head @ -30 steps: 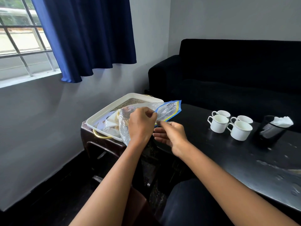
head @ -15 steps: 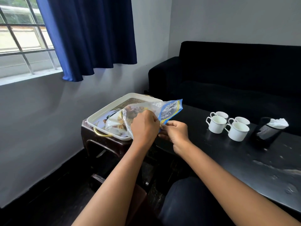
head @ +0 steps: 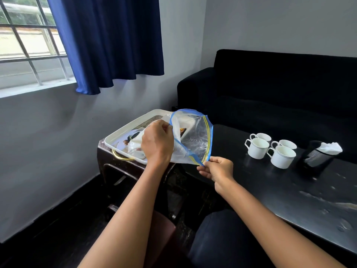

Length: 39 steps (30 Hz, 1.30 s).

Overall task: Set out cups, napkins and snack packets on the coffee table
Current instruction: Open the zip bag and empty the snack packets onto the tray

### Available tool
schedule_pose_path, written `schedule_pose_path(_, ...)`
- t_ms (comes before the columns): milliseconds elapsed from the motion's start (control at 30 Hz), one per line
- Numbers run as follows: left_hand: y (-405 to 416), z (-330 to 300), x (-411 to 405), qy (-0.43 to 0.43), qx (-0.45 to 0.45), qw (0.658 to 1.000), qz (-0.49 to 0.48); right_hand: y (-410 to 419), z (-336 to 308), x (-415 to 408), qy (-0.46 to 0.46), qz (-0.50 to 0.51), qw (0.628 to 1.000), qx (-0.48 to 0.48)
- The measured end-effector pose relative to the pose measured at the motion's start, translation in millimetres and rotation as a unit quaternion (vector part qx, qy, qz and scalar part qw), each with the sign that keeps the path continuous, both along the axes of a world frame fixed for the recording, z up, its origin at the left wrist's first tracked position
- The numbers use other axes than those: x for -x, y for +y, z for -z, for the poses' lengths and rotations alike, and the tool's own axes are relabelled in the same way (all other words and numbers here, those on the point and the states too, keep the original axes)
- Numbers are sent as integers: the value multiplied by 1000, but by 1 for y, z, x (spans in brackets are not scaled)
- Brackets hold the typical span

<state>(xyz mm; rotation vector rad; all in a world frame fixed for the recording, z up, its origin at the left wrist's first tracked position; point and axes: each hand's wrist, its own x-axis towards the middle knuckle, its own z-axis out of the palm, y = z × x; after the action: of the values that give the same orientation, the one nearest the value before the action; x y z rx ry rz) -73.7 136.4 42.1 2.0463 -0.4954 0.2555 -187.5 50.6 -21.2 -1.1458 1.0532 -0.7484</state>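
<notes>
Opening zip bag [head: 195,140] mouth, sealed a second ago | left hand [head: 157,142], right hand [head: 217,169] pinch opposite lips over tray [head: 123,135] | snack packets now reachable; cups [head: 270,149] set.

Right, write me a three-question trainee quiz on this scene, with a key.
1. How many cups stand on the coffee table?
2. True or false: the zip bag is sealed.
3. Which hand pinches the bag's near corner? A) left hand B) right hand

Key: 1. Four. 2. False, its mouth is pulled open. 3. B.
</notes>
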Motion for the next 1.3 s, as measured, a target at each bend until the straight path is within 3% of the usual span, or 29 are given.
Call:
schedule_pose_path(300, 2, -4, 4, -49, 70, 995, -50, 3, 3, 5, 21, -6, 1000, 2)
schedule_pose_path(500, 0, -4, 11, -63, 67, 996, -8, 4, 2, 17, 94, -133, 986, 38)
schedule_pose_path(567, -2, -3, 15, -59, 55, 997, -4, 1, 0, 22, 129, -157, 976, 80)
schedule_pose_path(733, -9, -3, 25, -25, -23, 999, -7, -8, -16, 28, 170, -88, 945, 266)
schedule_pose_path(900, -15, 0, 31, -28, -106, 994, 8, -7, -37, 21, 127, -97, 894, 419)
schedule_pose_path(1100, -11, 3, 20, 97, -53, 994, 28, -8, -54, -3, 87, -120, 852, 501)
schedule_pose_path(1300, -14, 2, 14, 215, 39, 976, 12, -29, -60, -55, 219, -225, 816, 485)
